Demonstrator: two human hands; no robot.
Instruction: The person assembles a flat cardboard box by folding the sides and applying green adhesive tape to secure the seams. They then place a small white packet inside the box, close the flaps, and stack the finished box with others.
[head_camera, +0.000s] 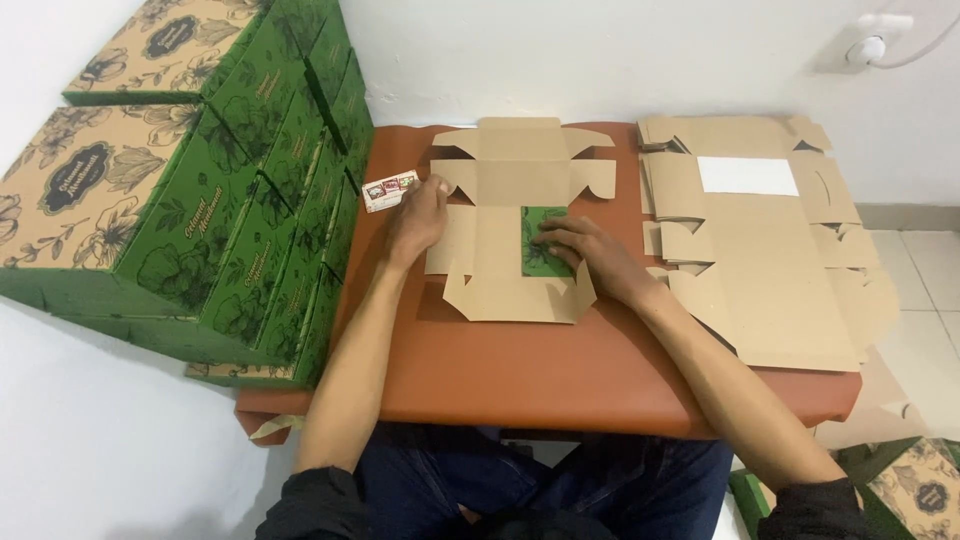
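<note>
In the head view, a flat, unfolded brown cardboard box blank (505, 215) lies on a rust-brown padded table top (520, 370), straight ahead of the person's 2 bare hands. The left hand (418, 215) rests on the blank's left edge, palm down, fingers loosely bent and pressing the card rather than clamped around anything. Just past its fingertips, up and to the left, lies a small white card packet with red and green print (390, 190), touching or nearly touching the blank's corner; which one I cannot tell. The right hand (583, 250) lies flat on the lower middle of the blank, fingers spread and released, pressing down a folded-over green printed flap (540, 240) that shows beneath and just left of its fingertips. To the right of the right hand, well apart from its fingers, a stack of more flat brown cardboard blanks (770, 270) covers the table's right end, with a white rectangular sheet (747, 176) on top at the far side. To the left of the left hand, beyond the table edge, stands a pile of assembled green and tan boxes with floral print (190, 180), stacked against the white wall (620, 50). Dark sleeves cover both forearms near the bottom edge.
</note>
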